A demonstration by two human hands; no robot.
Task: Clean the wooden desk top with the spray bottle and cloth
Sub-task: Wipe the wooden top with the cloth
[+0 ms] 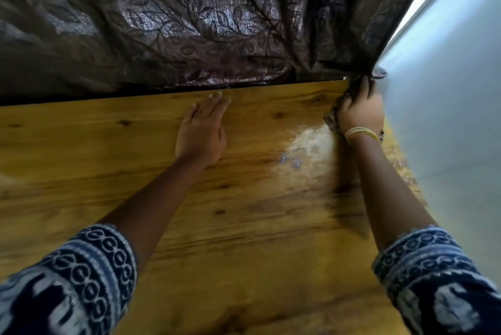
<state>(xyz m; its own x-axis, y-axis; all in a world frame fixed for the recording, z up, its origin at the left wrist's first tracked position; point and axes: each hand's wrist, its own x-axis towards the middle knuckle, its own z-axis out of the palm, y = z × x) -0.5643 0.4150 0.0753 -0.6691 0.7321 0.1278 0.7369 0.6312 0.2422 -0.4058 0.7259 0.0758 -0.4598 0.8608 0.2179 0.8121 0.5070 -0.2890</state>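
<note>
The wooden desk top (108, 172) fills the lower view. My left hand (202, 131) lies flat on it, palm down, fingers stretched toward the far edge and holding nothing. At the far right corner my right hand (362, 112) is closed on a dark crumpled cloth (333, 121), pressed to the wood right where the curtain hem meets the desk. Just left of that wrist a pale wet smear (309, 143) shines on the wood. No spray bottle is in view.
A dark curtain with a leaf pattern (189, 23) hangs along the desk's whole far edge and bunches at the right corner. A pale wall (447, 104) runs along the desk's right side. Yellow bangles (362, 134) sit on my right wrist.
</note>
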